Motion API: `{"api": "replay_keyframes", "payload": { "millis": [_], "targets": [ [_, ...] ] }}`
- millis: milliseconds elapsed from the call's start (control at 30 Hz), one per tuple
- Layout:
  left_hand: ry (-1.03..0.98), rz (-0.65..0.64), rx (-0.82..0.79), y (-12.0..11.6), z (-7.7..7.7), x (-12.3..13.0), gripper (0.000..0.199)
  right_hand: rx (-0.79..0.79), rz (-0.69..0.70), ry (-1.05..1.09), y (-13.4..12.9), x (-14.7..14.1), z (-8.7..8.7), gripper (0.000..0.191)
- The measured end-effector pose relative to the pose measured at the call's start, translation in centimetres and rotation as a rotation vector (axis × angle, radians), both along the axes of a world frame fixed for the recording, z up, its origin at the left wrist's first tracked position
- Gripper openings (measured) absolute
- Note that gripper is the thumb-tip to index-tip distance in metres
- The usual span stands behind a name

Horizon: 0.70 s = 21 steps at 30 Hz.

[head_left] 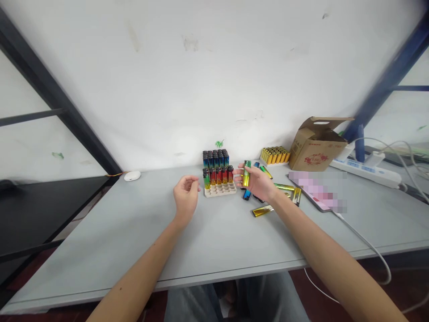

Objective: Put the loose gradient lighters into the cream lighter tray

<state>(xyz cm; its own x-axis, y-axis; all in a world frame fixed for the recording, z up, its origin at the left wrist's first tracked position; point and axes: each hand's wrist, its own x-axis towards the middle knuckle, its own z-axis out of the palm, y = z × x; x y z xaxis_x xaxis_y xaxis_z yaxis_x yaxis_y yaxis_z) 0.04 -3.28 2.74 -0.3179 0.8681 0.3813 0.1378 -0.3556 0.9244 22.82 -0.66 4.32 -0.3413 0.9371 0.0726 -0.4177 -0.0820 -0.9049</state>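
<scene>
My right hand (pixel 260 182) grips a shiny green-and-yellow lighter (pixel 247 173), held upright above the table. To the left, my left hand (pixel 186 197) has its fingers curled in, with nothing visible in them. Between the hands stands a pale tray (pixel 220 192) with round holes. Its back row carries several red-and-yellow lighters (pixel 219 176) and a green-and-yellow lighter (pixel 206 179) at the left end. Behind it, blue lighters (pixel 216 160) with black tops stand in a packed block. Loose lighters, among them a gold lighter (pixel 262 211) and a blue lighter (pixel 247 194), lie around and beneath my right hand.
A tray of yellow lighters (pixel 275 155) stands by the wall, beside an opened cardboard box (pixel 317 145). At the right are a pink-screened phone (pixel 313 190) on a cable and a power strip (pixel 365 170). A white earbud case (pixel 132 175) lies at the left.
</scene>
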Motion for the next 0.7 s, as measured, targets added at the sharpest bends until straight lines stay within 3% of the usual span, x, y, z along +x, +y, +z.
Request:
{"api": "replay_keyframes", "payload": {
  "millis": [167, 267, 400, 467, 567, 700],
  "targets": [
    [0.131, -0.338, 0.062, -1.2, -0.6, 0.9, 0.008, -0.052, 0.082, 0.054, -0.6, -0.6, 0.1, 0.034],
    [0.191, -0.512, -0.029, -1.5, -0.7, 1.4, 0.011, -0.052, 0.097, 0.106, -0.7, -1.0, 0.1, 0.042],
    [0.250, -0.686, -0.227, -1.3, -0.8, 1.6, 0.016, -0.001, 0.062, 0.059, -0.8, -1.6, -0.1, 0.034],
    [0.309, -0.727, -0.302, -1.3, -1.0, 1.7, 0.020, 0.075, 0.010, 0.031, -1.0, -1.9, -0.3, 0.030],
    [0.310, -0.717, -0.274, -1.2, -1.3, 1.9, 0.031, 0.199, -0.038, -0.016, -1.4, -2.4, -0.5, 0.027],
    [0.189, -0.786, -0.196, -1.3, -0.8, 1.9, 0.043, 0.298, 0.041, -0.125, -2.0, -2.6, -0.6, 0.029]
  ]
}}
